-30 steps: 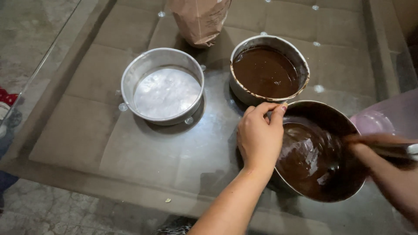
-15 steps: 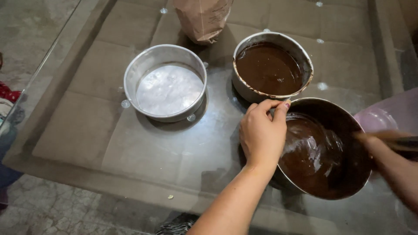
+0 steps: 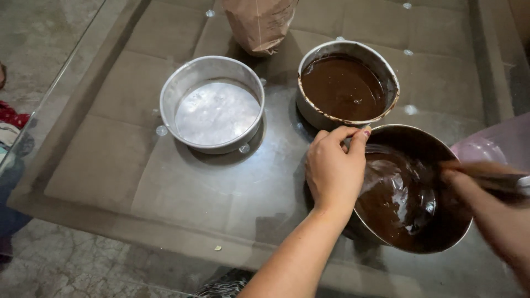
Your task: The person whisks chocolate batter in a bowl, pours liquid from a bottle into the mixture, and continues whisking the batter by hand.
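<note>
Holding the rim of a round dark metal bowl with brown chocolate batter inside (image 3: 411,193), the left hand (image 3: 335,168) curls its fingers over the near-left edge and pinches it, most likely so the bowl does not slide on the smooth glass table (image 3: 110,182). The bowl sits right under both hands, with the left hand on its left side and the right hand (image 3: 486,204) over its right side. The right hand looks blurry, so it seems to be moving fast. It is closed around a thin wooden-looking handle (image 3: 486,175), but I cannot tell what kind of tool is at the end. Just past the left hand's fingertips stands a round silver cake tin full of brown batter (image 3: 346,85), so close it nearly touches the bowl. Farther out to the left of the left hand is another round silver cake tin with nothing in it but a pale shiny bottom (image 3: 212,105). Beyond both tins stands a brown paper bag (image 3: 259,22). Past the right hand, at the edge, a pale pink plastic thing (image 3: 497,144) peeks in.
</note>
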